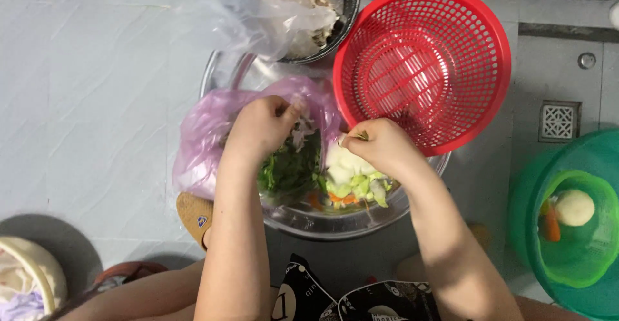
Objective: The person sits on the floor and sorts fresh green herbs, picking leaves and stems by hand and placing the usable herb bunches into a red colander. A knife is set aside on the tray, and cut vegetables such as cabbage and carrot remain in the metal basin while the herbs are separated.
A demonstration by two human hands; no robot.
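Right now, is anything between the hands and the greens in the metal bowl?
Nothing visible does. The left hand is inside the pink bag on the leafy greens; the right hand pinches a small piece above the cut vegetables.

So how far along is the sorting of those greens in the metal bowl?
Partly along. Cut pale and orange vegetable pieces already lie in the metal bowl. In hand: the left hand reaches into the pink bag of dark leafy greens, and the right hand pinches a small bit. Left: many greens remain bagged, and the red basket holds nothing.
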